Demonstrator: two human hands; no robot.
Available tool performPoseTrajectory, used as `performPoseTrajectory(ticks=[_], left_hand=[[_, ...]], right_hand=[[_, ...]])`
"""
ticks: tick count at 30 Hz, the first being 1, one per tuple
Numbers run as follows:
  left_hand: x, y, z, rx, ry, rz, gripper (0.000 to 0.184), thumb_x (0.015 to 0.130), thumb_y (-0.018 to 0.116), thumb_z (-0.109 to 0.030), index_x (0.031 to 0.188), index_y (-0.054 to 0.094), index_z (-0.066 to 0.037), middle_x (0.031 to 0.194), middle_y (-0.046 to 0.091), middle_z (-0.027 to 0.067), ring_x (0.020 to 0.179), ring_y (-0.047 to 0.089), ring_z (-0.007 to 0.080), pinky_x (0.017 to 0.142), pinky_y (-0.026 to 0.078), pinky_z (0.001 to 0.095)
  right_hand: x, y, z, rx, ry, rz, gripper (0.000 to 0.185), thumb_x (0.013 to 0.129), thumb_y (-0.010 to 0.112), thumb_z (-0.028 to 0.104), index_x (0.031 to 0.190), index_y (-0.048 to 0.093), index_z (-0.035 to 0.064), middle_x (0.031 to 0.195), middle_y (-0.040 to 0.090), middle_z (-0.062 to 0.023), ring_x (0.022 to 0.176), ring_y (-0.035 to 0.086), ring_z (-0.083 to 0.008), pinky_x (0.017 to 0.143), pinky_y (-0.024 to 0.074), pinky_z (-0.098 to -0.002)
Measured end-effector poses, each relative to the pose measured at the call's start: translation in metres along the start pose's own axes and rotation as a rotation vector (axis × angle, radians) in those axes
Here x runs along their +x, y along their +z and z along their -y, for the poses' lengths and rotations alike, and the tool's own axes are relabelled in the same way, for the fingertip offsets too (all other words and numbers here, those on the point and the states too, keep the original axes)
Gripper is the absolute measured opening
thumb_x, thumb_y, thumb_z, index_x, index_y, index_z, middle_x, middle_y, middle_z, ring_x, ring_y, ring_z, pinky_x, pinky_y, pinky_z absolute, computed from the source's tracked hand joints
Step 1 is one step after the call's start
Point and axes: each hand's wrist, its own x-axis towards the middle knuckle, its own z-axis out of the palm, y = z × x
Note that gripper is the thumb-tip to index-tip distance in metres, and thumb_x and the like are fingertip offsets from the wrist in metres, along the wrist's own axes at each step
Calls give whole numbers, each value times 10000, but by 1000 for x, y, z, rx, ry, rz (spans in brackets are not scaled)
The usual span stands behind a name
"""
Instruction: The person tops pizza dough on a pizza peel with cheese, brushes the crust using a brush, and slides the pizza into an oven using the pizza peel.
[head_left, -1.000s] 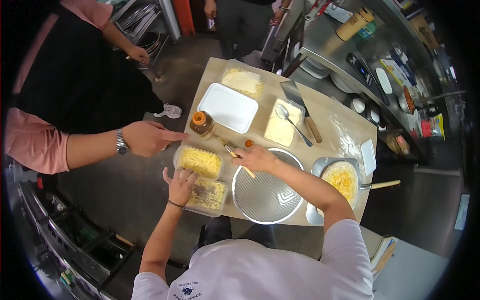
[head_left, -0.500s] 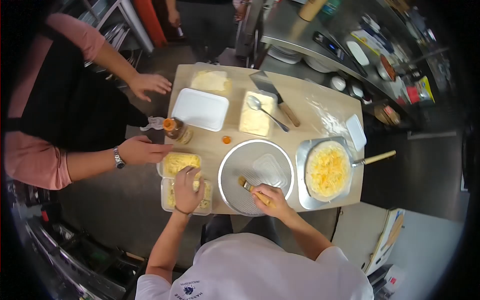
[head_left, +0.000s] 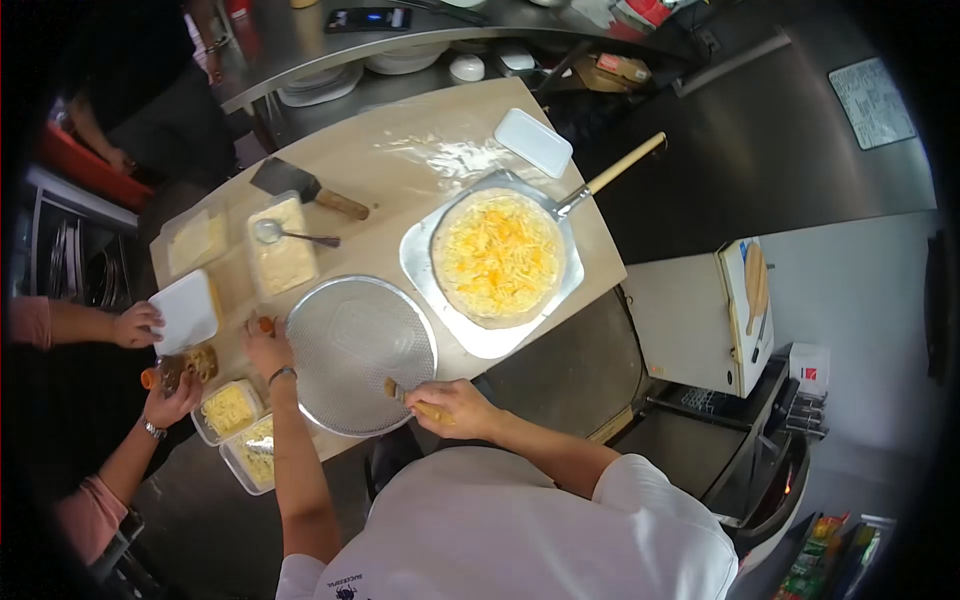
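My left hand is at the left edge of the round mesh pizza screen, its fingers closed around a small orange bottle cap. In my right hand is a pastry brush with a wooden handle, its bristles over the screen's lower right. Right of the screen, a dough base topped with shredded yellow and orange cheese lies on a metal pizza peel. Two tubs of shredded cheese stand below my left hand.
A co-worker's hand holds a brown bottle with an orange top; the other touches a white lid. A tub with a spoon, a wide scraper, scattered flour and another white lid are on the table.
The view has swung right. My left hand has left the cheese tubs for the orange cap. The brush remains in my right hand over the screen. The co-worker's hands have reached the bottle and lid.
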Motion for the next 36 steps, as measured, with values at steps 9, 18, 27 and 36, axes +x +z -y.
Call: performPoseTrajectory(ticks=[9, 18, 27, 36], left_hand=[[0, 20, 8, -201, -63, -108, 333, 816, 647, -138, 1102, 588, 21, 938, 628, 161, 830, 613, 309, 762, 497, 377], [-29, 17, 4, -130, -95, -121, 341, 801, 682, -203, 1078, 604, -20, 891, 652, 114, 735, 639, 208, 641, 524, 309], [-124, 0, -49, -381, 75, -57, 393, 707, 720, -59, 1073, 576, -46, 944, 617, 124, 807, 626, 252, 700, 507, 342], [-168, -7, -37, -510, 147, 41, 384, 777, 661, -123, 1134, 528, -77, 979, 585, 141, 902, 585, 321, 775, 488, 398]], right_hand=[[-26, -52, -42, 36, 30, 32, 124, 802, 609, 148, 919, 581, 118, 878, 639, -67, 755, 622, -272, 655, 509, -351], [-34, -91, -67, 48, -42, -62, 136, 788, 643, 120, 921, 619, 98, 818, 631, -72, 699, 623, -266, 624, 512, -345], [81, -91, -21, -140, -349, 40, 224, 729, 600, 43, 952, 581, 45, 860, 583, -139, 807, 597, -312, 681, 494, -390], [207, 60, 89, -433, -554, 549, 286, 689, 642, 106, 975, 637, 118, 850, 606, -61, 726, 612, -288, 647, 500, -384]])
